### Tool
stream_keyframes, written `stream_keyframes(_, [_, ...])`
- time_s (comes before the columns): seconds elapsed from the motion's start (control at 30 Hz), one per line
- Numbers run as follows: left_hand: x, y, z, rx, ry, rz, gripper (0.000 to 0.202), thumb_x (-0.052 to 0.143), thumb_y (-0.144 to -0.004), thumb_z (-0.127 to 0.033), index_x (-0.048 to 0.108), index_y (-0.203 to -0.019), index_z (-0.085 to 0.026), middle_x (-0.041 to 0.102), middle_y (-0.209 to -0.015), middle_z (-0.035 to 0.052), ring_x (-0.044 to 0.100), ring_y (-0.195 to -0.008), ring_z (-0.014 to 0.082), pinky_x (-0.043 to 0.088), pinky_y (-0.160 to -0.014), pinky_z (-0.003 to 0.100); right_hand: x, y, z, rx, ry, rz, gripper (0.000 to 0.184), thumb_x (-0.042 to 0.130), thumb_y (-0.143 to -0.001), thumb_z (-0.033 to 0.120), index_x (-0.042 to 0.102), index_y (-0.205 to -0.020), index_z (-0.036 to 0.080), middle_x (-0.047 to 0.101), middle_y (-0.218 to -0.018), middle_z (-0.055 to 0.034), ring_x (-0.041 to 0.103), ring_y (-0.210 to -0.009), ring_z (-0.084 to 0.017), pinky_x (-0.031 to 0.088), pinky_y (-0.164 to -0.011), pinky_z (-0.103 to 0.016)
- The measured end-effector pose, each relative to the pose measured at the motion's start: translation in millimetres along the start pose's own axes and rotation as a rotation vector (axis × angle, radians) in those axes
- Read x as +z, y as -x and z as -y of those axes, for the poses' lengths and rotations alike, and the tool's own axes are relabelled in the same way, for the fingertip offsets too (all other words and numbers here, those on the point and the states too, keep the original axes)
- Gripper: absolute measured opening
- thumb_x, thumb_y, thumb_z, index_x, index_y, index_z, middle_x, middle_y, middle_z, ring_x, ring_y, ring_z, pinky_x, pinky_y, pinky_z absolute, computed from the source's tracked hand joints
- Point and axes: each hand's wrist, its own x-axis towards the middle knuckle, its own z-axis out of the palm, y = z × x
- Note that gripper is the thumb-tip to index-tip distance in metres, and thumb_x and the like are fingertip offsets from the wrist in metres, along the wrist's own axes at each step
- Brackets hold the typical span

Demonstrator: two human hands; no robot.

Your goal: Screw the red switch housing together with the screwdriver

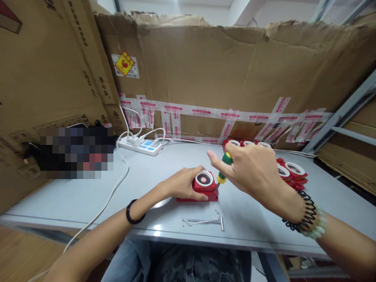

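Observation:
A red box-like device [205,189] with a white ring around a dark round centre lies on the grey table in front of me. My left hand [185,184] grips it from the left, thumb along the near side and fingers over the far side. In my right hand [252,170] is a screwdriver [223,167] with a green and yellow handle, tilted, its metal shaft reaching down to the right edge of the device. The tip is too small to make out. Nearer to me lie a thin metal rod [222,223] and a whitish strip [201,222].
Several more red devices with white rings [294,168] stand at the right and back, partly behind my right hand. A white power strip [141,145] with plugs and cables lies at the back left. Tall cardboard [199,66] walls off the far side; metal shelving [343,105] borders the right.

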Motion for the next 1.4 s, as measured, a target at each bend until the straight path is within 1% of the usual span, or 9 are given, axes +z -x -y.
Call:
stream_keyframes(0.07, [0.4, 0.1, 0.0, -0.012, -0.023, -0.001, 0.058, 0.07, -0.062, -0.052, 0.05, -0.109, -0.024, 0.066, -0.098, 0.0034, 0.062, -0.084, 0.0267, 0.044, -0.071, 0.031, -4.8, -2.4, -2.1, -0.031, 0.015, 0.06, 0.052, 0.03, -0.085, 0.057, 0.056, -0.061, 0.019, 0.059, -0.051, -0.0088, 0.055, -0.049, -0.021, 0.014, -0.046, -0.028])
stream_keyframes(0.23, [0.0, 0.5, -0.8, -0.017, -0.022, -0.001, 0.059, 0.07, -0.062, -0.051, 0.049, -0.109, -0.024, 0.066, -0.097, 0.0031, 0.062, -0.083, 0.0265, 0.044, -0.07, 0.031, -7.3, -3.8, -3.3, -0.099, -0.072, 0.168, 0.029, 0.039, -0.086, 0.04, 0.055, -0.073, 0.019, 0.06, -0.053, -0.0045, 0.053, -0.047, -0.018, 0.015, -0.046, -0.029])
stream_keyframes(0.4, [-1.4, 0.6, -2.5, -0.005, -0.001, 0.003, 0.059, 0.071, -0.062, -0.048, 0.048, -0.111, -0.024, 0.065, -0.103, 0.0042, 0.062, -0.088, 0.0276, 0.044, -0.073, 0.032, 0.5, -2.0, 1.9, -0.058, -0.069, 0.112, 0.042, 0.038, -0.085, 0.056, 0.053, -0.073, 0.019, 0.06, -0.055, -0.0066, 0.056, -0.051, -0.021, 0.016, -0.046, -0.028])
stream_keyframes(0.6, [0.0, -0.3, -0.8, 0.002, -0.026, -0.004, 0.061, 0.071, -0.062, -0.05, 0.048, -0.111, -0.023, 0.065, -0.099, 0.0043, 0.062, -0.083, 0.0261, 0.044, -0.07, 0.031, 3.1, -1.2, -1.5, -0.131, -0.314, 0.174, 0.014, 0.044, -0.087, 0.03, 0.051, -0.086, 0.018, 0.062, -0.066, -0.003, 0.056, -0.057, -0.018, 0.028, -0.051, -0.027])
stream_keyframes(0.8, [-0.5, -0.1, 0.6, 0.02, -0.06, -0.005, 0.057, 0.07, -0.062, -0.052, 0.049, -0.107, -0.023, 0.064, -0.093, 0.0032, 0.061, -0.08, 0.0248, 0.043, -0.067, 0.03, -8.7, 2.0, -18.9, -0.315, -0.552, 0.322, 0.026, 0.044, -0.088, 0.036, 0.043, -0.108, 0.018, 0.063, -0.096, -0.0076, 0.059, -0.082, -0.018, 0.039, -0.066, -0.027])
stream_keyframes(1.0, [-0.7, -0.3, 0.6, 0.022, -0.065, 0.008, 0.058, 0.069, -0.064, -0.053, 0.048, -0.109, -0.023, 0.064, -0.098, 0.0041, 0.061, -0.083, 0.0261, 0.043, -0.068, 0.031, 0.0, -1.5, -10.2, -0.129, -0.24, 0.238, 0.035, 0.041, -0.086, 0.051, 0.05, -0.086, 0.017, 0.06, -0.062, -0.005, 0.055, -0.056, -0.02, 0.029, -0.05, -0.029])
stream_keyframes(1.07, [-0.5, -0.5, 1.2, 0.016, -0.069, 0.01, 0.059, 0.069, -0.063, -0.052, 0.047, -0.11, -0.024, 0.064, -0.095, 0.0035, 0.061, -0.081, 0.0254, 0.043, -0.067, 0.03, 1.6, -3.4, -9.7, -0.161, -0.282, 0.232, 0.031, 0.041, -0.088, 0.047, 0.049, -0.084, 0.018, 0.06, -0.063, -0.0039, 0.054, -0.056, -0.019, 0.031, -0.053, -0.029])
stream_keyframes(1.27, [0.1, -1.0, 3.2, 0.028, -0.092, 0.004, 0.053, 0.068, -0.063, -0.055, 0.048, -0.1, -0.022, 0.063, -0.089, 0.0031, 0.06, -0.076, 0.0245, 0.042, -0.064, 0.03, -14.3, -0.3, -23.1, -0.393, -0.542, 0.378, 0.027, 0.04, -0.09, 0.04, 0.044, -0.108, 0.02, 0.063, -0.081, -0.0021, 0.057, -0.07, -0.016, 0.036, -0.061, -0.026])
stream_keyframes(1.4, [0.2, -1.3, 2.7, 0.029, -0.077, 0.016, 0.058, 0.068, -0.064, -0.053, 0.046, -0.108, -0.023, 0.063, -0.097, 0.0047, 0.06, -0.083, 0.0263, 0.043, -0.071, 0.032, -9.3, -3.9, -15.7, -0.233, -0.378, 0.304, 0.037, 0.038, -0.087, 0.053, 0.048, -0.093, 0.019, 0.059, -0.066, -0.0021, 0.052, -0.058, -0.018, 0.029, -0.053, -0.027])
